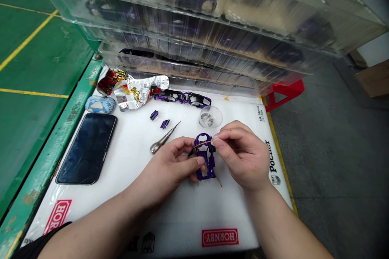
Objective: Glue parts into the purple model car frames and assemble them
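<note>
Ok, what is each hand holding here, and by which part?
The left hand grips the glossy purple openwork frame by its left side. The right hand appears to pinch the thin orange strip at its right end.

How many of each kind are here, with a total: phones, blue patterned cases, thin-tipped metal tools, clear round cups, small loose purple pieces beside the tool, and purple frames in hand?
Phone: 1
Blue patterned case: 1
Thin-tipped metal tool: 1
Clear round cup: 1
Small loose purple pieces: 2
Purple frame in hand: 1
Total: 7
</note>
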The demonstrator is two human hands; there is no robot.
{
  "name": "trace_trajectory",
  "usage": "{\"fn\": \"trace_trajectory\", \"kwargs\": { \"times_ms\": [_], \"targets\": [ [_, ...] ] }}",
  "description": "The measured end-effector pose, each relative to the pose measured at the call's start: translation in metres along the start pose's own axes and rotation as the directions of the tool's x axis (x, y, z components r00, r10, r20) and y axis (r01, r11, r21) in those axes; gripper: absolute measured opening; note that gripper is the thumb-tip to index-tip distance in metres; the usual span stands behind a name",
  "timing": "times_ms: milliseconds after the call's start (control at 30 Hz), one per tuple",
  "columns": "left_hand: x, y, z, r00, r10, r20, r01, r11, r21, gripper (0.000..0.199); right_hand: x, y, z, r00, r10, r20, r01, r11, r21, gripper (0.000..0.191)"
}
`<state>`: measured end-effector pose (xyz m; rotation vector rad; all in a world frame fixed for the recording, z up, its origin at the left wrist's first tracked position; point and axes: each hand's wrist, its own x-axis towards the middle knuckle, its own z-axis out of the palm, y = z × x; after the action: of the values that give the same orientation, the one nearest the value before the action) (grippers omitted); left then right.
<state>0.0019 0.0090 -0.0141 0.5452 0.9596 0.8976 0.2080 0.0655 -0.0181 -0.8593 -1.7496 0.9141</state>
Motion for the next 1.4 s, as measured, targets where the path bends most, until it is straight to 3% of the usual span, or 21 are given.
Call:
{"fn": "trace_trajectory", "kwargs": {
  "times_ms": [133,267,367,433,500,600,900,1067,1167,1233,1300,1400],
  "targets": [
    [0.000,0.000,0.000,1.000,0.004,-0.014,-0.004,1.000,-0.002,0.039,0.002,0.003,-0.003,0.996,-0.036,-0.078,0.037,0.999,0.006,0.014],
    [0.000,-0.001,-0.001,1.000,-0.009,-0.022,0.010,1.000,0.027,0.040,0.004,0.018,-0.011,0.956,-0.062,-0.287,0.060,0.998,-0.013,0.003],
    [-0.001,-0.001,-0.003,0.999,-0.014,-0.036,0.017,0.997,0.070,0.038,0.008,0.030,-0.020,0.873,0.017,-0.488,-0.066,0.994,-0.083,0.019],
    [-0.001,-0.002,-0.004,0.999,-0.013,-0.034,0.016,0.995,0.097,0.037,0.012,0.036,-0.026,0.839,0.038,-0.543,-0.172,0.965,-0.198,0.025],
    [-0.001,-0.002,-0.005,1.000,-0.010,-0.028,0.013,0.993,0.115,0.038,0.016,0.039,-0.031,0.865,0.008,-0.502,-0.218,0.906,-0.362,0.024],
    [-0.002,-0.001,-0.005,0.999,-0.002,-0.033,0.007,0.992,0.123,0.041,0.021,0.040,-0.033,0.921,-0.027,-0.388,-0.191,0.837,-0.513,0.020],
    [-0.007,0.004,0.002,0.998,0.031,-0.050,-0.025,0.993,0.114,0.043,0.027,0.058,-0.024,0.942,0.077,-0.327,-0.243,0.829,-0.504,0.015],
    [-0.010,0.005,0.006,0.998,0.050,-0.044,-0.044,0.992,0.115,0.043,0.027,0.060,-0.026,0.933,0.120,-0.339,-0.277,0.841,-0.464,0.018],
    [-0.011,0.006,0.007,0.997,0.067,-0.035,-0.063,0.992,0.110,0.044,0.023,0.046,-0.029,0.917,0.092,-0.389,-0.260,0.877,-0.404,0.040],
    [-0.012,0.007,0.008,0.997,0.079,-0.021,-0.076,0.992,0.101,0.045,0.020,0.033,-0.029,0.917,0.080,-0.391,-0.227,0.911,-0.346,0.043],
    [-0.013,0.008,0.008,0.996,0.092,-0.006,-0.091,0.991,0.095,0.046,0.015,0.018,-0.028,0.938,0.089,-0.335,-0.188,0.942,-0.278,0.041],
    [-0.014,0.008,0.007,0.993,0.113,0.026,-0.115,0.987,0.109,0.045,0.009,0.000,-0.024,0.983,0.131,-0.131,-0.148,0.981,-0.127,0.043]
  ]
}}
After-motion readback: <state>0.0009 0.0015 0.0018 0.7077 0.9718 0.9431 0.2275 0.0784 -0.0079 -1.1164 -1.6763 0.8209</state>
